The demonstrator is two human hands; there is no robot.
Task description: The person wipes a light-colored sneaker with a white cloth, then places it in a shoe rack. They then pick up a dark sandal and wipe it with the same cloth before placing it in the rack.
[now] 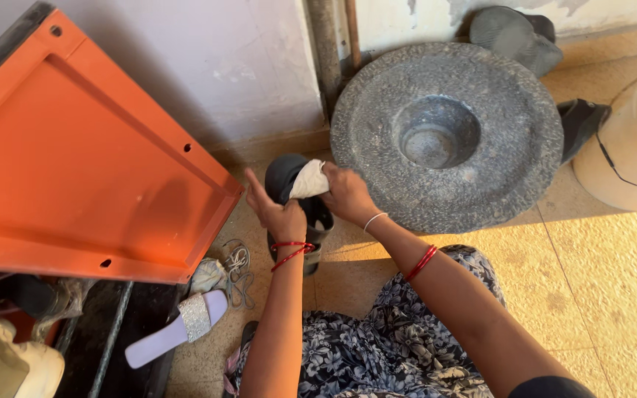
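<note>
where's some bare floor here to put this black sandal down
The widest bare patch is the yellow floor on the right, bordered by the stone grinder, the white bucket and the floral skirt. The left is crowded: orange panel, silver-strap sandal, laces, white shoes.

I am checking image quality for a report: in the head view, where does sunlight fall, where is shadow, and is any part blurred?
Head view: warm sunlight falls on the floor tiles at right; the left hand, right hand, black sandal and cloth sit in soft shade; the orange panel is evenly lit, without glare; the stone mortar looks sharp; no clear blur, slight wide-angle stretching at the edges.
</note>
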